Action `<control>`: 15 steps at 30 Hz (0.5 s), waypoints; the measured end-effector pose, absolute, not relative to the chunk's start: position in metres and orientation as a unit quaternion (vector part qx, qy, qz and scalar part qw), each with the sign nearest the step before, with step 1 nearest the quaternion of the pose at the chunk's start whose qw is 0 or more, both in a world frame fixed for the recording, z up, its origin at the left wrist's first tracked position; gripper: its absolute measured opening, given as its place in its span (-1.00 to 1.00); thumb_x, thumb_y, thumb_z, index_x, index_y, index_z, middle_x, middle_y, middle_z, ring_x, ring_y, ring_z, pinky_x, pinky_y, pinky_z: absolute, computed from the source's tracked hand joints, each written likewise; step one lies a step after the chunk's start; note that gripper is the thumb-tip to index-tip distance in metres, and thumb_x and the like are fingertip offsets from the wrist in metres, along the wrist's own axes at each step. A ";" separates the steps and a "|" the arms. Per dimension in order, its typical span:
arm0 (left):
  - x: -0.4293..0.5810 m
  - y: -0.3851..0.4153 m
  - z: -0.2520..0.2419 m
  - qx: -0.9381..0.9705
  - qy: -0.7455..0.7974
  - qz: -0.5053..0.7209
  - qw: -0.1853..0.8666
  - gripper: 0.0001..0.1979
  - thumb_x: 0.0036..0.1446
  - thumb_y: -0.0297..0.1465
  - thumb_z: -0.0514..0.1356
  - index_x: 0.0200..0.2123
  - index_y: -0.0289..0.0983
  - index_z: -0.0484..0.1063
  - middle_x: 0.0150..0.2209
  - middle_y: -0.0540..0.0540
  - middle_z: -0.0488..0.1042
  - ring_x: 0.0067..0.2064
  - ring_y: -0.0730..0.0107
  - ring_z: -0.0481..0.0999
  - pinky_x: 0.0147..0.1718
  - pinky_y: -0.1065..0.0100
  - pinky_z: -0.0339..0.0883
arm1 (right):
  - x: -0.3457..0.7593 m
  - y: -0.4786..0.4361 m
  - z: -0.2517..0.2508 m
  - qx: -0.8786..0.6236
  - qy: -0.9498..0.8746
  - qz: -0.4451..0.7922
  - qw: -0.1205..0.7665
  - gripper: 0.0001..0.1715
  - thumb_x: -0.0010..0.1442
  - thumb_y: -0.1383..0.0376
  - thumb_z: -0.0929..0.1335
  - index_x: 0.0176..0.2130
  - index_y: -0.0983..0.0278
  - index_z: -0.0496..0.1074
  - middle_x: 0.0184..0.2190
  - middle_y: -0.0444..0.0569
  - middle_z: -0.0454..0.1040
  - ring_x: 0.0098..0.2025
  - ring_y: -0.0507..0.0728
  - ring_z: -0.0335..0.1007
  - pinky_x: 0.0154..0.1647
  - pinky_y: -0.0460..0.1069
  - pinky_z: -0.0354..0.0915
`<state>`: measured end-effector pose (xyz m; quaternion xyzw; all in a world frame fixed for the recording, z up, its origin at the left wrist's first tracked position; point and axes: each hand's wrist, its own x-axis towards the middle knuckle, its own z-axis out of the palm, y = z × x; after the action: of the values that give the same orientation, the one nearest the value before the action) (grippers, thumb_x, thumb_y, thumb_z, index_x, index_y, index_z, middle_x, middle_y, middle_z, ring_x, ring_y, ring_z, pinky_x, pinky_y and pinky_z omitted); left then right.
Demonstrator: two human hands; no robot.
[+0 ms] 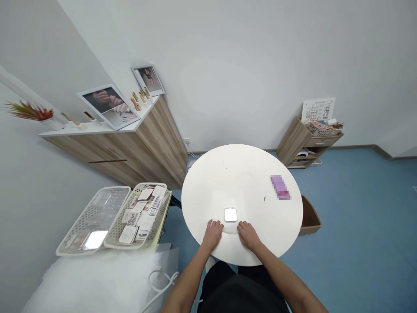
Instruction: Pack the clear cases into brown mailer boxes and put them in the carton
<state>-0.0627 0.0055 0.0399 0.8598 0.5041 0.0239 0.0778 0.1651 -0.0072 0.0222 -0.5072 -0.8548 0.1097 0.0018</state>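
Well, both hands lie flat on a round white table [241, 180], palms down and empty, the left hand [212, 235] and the right hand [249, 236] set apart near its edge with a glossy white square [230, 214] between them. The square sits just ahead of the fingers, close to the table's near rim, and neither hand seems to touch it; what it is, a mirror or a pad perhaps, I cannot tell, since glare washes out its face. Neither hand grips anything: the fingers are loosely spread, not closed, and the pose looks like a rest, with the arms reaching in from the body so that the square lies within easy reach of both. Farther across the table a pink item [280, 188] lies at a slant, too blurred to read, well away from the hands, perhaps kept out of their way. To the left, an open lattice case [97, 219] rests beside the table, one half filled with printed cards [140, 213], the other holding little that I can make out, laid open so the cards show at a glance. Behind it stands a wooden cabinet [130, 152] with hand photos [107, 106] propped on top, angled outward for display
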 end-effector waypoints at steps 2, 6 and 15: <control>-0.060 0.012 0.043 0.847 0.520 0.026 0.111 -0.77 0.10 -0.60 0.05 -0.23 -0.21 0.37 -0.18 -0.07 0.42 -0.08 0.24 0.41 0.15 0.08 0.07 | 0.162 -0.001 0.022 -0.519 -0.847 0.115 -0.011 -0.77 0.11 0.52 0.24 -0.24 0.28 0.34 -0.18 0.07 0.41 -0.16 0.20 0.27 -0.23 0.02 0.12; -0.058 0.025 0.047 0.799 0.572 0.038 0.184 -0.87 0.16 -0.51 0.07 -0.29 -0.22 0.39 -0.19 -0.07 0.46 -0.09 0.27 0.43 0.10 0.16 0.10 | 0.159 0.018 0.036 -0.564 -0.811 0.155 0.008 -0.81 0.13 0.48 0.22 -0.24 0.28 0.32 -0.28 0.02 0.44 -0.23 0.16 0.30 -0.28 -0.01 0.07; -0.055 0.066 0.049 0.749 0.626 0.024 0.218 -0.85 0.21 -0.43 0.04 -0.26 -0.20 0.41 -0.42 0.02 0.50 -0.33 0.33 0.50 -0.25 0.32 0.26 | 0.162 0.064 0.054 -0.692 -0.657 0.299 0.013 -0.78 0.24 0.43 0.16 -0.18 0.21 0.31 -0.35 -0.09 0.46 -0.35 0.06 0.31 -0.43 -0.08 -0.06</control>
<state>-0.0551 0.0662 0.0488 0.7487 0.6257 0.0244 0.2177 0.1624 0.0642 0.0536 -0.6919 -0.6572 0.2986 0.0130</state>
